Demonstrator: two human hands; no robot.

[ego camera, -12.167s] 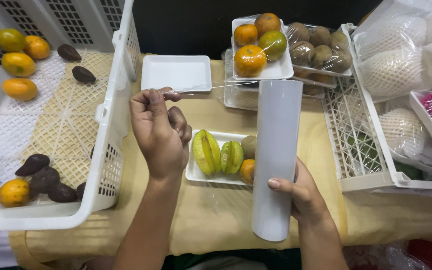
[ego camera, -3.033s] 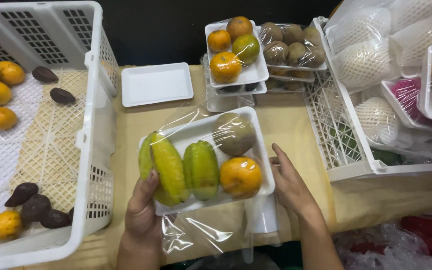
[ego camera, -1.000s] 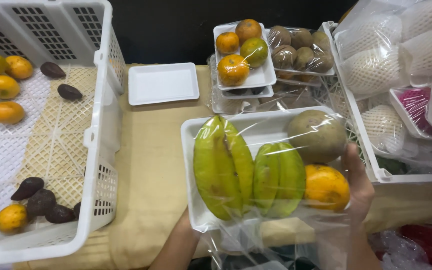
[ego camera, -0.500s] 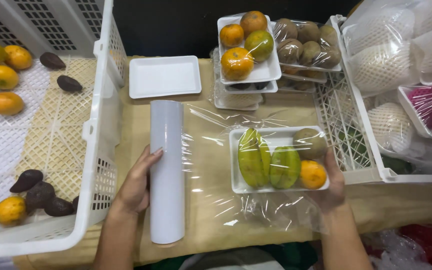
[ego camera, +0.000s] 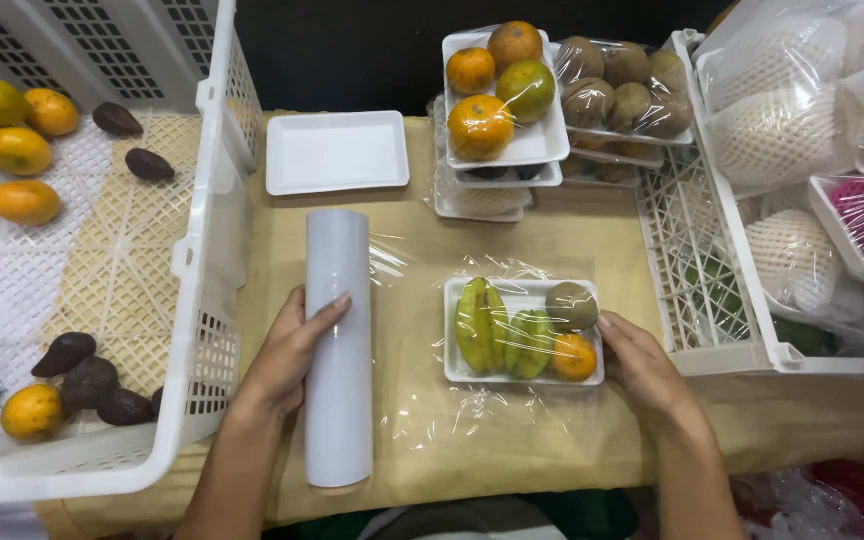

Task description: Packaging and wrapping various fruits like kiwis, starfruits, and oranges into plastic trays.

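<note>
Left hand (ego camera: 292,350) is gripping the film roll (ego camera: 337,345), fingers curled over its left side, thumb across the top; the roll is lying lengthwise on the tan cloth (ego camera: 542,240), running 12 to 6 o'clock. Clear film (ego camera: 407,330) is stretching from the roll toward 3 o'clock, passing under and over the tray (ego camera: 522,330). Right hand (ego camera: 642,365) is resting against the tray's right edge, fingers loosely spread, closed on nothing. The tray is sitting at the centre of the cloth, holding two starfruits (ego camera: 497,330), a brown round fruit (ego camera: 571,305) and an orange (ego camera: 574,355).

At 12 o'clock of the roll, an empty white tray (ego camera: 337,152) is lying flat. At 1 o'clock, stacked trays of oranges (ego camera: 497,90) and wrapped brown fruit (ego camera: 627,90) are standing together. White crate (ego camera: 207,250) at 9 o'clock is holding loose oranges and dark fruit. Crate (ego camera: 712,330) at 3 o'clock is holding netted fruit (ego camera: 792,255).
</note>
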